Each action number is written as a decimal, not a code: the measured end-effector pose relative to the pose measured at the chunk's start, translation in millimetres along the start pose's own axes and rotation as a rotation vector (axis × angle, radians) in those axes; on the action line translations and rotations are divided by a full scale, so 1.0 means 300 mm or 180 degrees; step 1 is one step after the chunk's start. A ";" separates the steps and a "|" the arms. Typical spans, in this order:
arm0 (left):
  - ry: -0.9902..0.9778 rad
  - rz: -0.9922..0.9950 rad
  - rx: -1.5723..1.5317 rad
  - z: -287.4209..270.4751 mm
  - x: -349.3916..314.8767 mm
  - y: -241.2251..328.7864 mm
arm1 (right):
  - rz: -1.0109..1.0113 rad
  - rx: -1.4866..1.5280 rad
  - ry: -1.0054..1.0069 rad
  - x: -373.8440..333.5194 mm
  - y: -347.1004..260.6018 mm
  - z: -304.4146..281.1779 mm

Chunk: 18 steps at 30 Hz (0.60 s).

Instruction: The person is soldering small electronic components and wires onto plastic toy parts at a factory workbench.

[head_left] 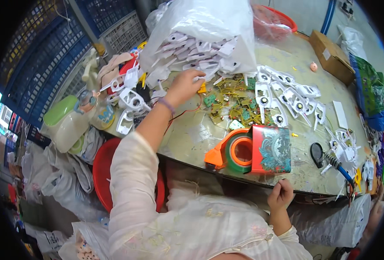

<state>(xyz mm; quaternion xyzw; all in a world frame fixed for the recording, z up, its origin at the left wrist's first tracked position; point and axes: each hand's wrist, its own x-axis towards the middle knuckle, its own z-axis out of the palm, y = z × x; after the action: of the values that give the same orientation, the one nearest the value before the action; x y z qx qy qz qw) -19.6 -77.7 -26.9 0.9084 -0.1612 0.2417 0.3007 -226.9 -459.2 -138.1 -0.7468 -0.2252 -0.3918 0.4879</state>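
My left hand (184, 88) reaches across the table to the mouth of a big clear plastic bag (209, 19). Its fingers are closed at the edge of the white plastic parts (196, 51) inside the bag; a small white end shows at the fingertips, too little to name. Beside those fingers lies a small yellow-orange piece (202, 88), with thin red and black wires running near the wrist. My right hand (281, 195) is curled into a fist at the table's front edge, just below a red and teal box (271, 149). What the fist holds, if anything, is hidden.
An orange tape dispenser (216, 155) stands against the box. Green circuit boards with yellow wires (235, 102) are heaped mid-table. White plastic housings (287, 97) lie to the right, near a black round-headed tool (317, 154). A red basin (103, 173) sits below the table's left edge.
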 end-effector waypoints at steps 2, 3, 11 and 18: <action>-0.0218 0.0028 0.0604 0.117 0.115 -0.057 | -0.0004 -0.0037 0.0099 0.021 -0.008 0.017; -0.0180 -0.0088 0.0833 0.170 0.166 -0.076 | -0.0005 -0.0052 0.0162 0.033 -0.012 0.022; -0.0686 -0.0621 0.2090 0.268 0.306 -0.065 | 0.0154 -0.0241 -0.0179 0.063 -0.034 0.017; -0.0695 -0.0569 0.1372 0.031 0.186 -0.019 | -0.0222 -0.0307 -0.0213 0.082 -0.034 0.015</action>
<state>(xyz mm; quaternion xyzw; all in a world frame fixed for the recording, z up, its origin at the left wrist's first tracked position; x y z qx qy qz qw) 32.5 -87.4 -6.3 0.9828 -0.0566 0.1435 0.1012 -218.1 -452.0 -113.5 -0.7738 -0.2481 -0.3938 0.4297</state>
